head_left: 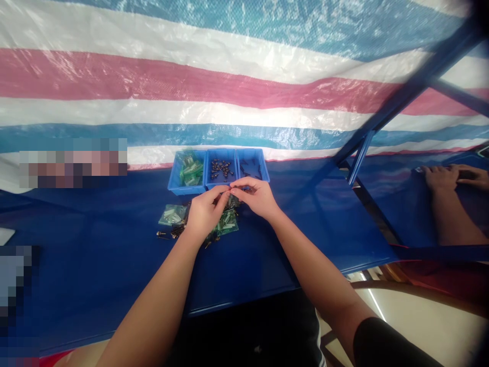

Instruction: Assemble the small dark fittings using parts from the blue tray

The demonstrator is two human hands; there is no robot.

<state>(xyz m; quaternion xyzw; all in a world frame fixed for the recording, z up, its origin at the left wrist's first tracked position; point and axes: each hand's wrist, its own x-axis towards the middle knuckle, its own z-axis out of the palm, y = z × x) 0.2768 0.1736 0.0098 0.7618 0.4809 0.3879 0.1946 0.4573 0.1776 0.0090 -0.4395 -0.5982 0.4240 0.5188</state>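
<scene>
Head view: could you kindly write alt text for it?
The left hand and right hand meet fingertip to fingertip above green packets on a blue table, before three blue bins. Another person's hands rest far right.

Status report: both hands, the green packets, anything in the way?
Left hand, right hand: fingertips pinched together, item too small to tell. Green packets under them, before blue bins. Nothing blocking; another person's hands far right.

Two bare forearms reach forward and angle inward until the hands meet. The left hand [206, 209] is loosely curled, thumb and forefinger pinched together. The right hand [256, 196] lies knuckles up, its fingertips drawn to a pinch, touching the left fingertips. The left forearm [160, 300] and right forearm [313, 270] spread apart behind the fingers.
</scene>
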